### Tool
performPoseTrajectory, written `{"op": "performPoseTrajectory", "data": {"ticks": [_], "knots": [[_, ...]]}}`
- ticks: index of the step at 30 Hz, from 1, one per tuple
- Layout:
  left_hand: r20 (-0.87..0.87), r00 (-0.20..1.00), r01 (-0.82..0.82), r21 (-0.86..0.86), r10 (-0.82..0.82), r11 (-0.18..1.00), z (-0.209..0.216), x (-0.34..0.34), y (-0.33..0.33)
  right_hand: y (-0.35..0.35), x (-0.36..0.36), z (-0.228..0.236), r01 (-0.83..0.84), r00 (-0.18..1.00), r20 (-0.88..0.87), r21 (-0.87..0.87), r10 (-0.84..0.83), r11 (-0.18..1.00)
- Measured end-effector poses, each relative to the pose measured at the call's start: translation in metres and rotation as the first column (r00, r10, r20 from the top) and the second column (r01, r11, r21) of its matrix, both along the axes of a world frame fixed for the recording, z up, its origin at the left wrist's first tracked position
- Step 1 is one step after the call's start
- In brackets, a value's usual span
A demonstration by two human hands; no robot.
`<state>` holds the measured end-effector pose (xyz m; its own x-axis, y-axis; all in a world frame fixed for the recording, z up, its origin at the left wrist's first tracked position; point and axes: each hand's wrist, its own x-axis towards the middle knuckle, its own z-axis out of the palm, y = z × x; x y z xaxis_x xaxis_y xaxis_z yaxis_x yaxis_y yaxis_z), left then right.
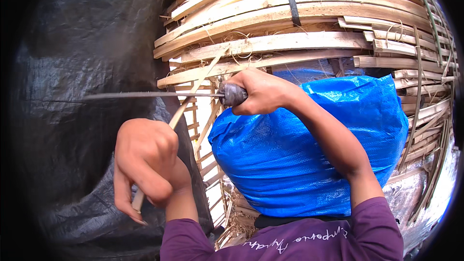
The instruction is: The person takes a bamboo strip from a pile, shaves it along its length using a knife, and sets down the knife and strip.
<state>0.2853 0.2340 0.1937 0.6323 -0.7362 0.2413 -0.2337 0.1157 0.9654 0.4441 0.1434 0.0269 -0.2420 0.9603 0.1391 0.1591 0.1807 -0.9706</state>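
A black plastic sheet (pixel 82 67) fills my whole left side, creased and shiny. Ahead of me and round to the right, long pale slats (pixel 270 43) are stacked in bent-looking rows. Blue woven plastic (pixel 304 164) bulges over my lap, between the slats and my purple shirt (pixel 309 239). At the lower right, a silvery sheet (pixel 411 193) shows beside some loose slats.

My two hands are apart, each one closed on something. A pale strip (pixel 203 76) slants from under my left hand (pixel 145 159) up and to the right, its far end reaching toward the stacked slats. My left fingers are curled over it, knuckles up, and its near end pokes out below, by my fingertips. My right hand (pixel 263 92) is wrapped round the dark handle (pixel 234 94) of a knife (pixel 154 94), above the blue plastic. The long, thin blade points left, across the strip and just beyond my left knuckles; I can't tell whether its edge is biting in.

Smaller still, a black band (pixel 292 7) crosses the upper slats, and thin, curly shavings (pixel 241 232) lie low down, near my shirt.
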Motion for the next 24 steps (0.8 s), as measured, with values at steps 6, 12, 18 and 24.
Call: {"op": "performPoseTrajectory", "data": {"ticks": [6, 12, 18, 24], "knots": [[-0.100, 0.993, 0.078, 0.177, -0.061, 0.981, -0.010, -0.007, -0.025, 0.002, 0.008, -0.036, 0.043, 0.998, 0.048, -0.191, -0.035, 0.981], [-0.091, 0.995, 0.044, 0.151, -0.031, 0.988, -0.002, -0.006, -0.021, 0.013, -0.005, -0.070, 0.176, 0.983, 0.077, -0.145, -0.166, 0.974], [-0.103, 0.995, 0.035, 0.145, -0.020, 0.989, -0.006, 0.000, -0.025, 0.011, 0.005, -0.077, 0.239, 0.968, 0.114, -0.159, -0.223, 0.958], [-0.105, 0.994, 0.044, 0.094, -0.034, 0.995, -0.006, 0.002, -0.023, -0.011, 0.006, -0.035, 0.092, 0.995, 0.046, -0.073, -0.088, 0.993]]}}
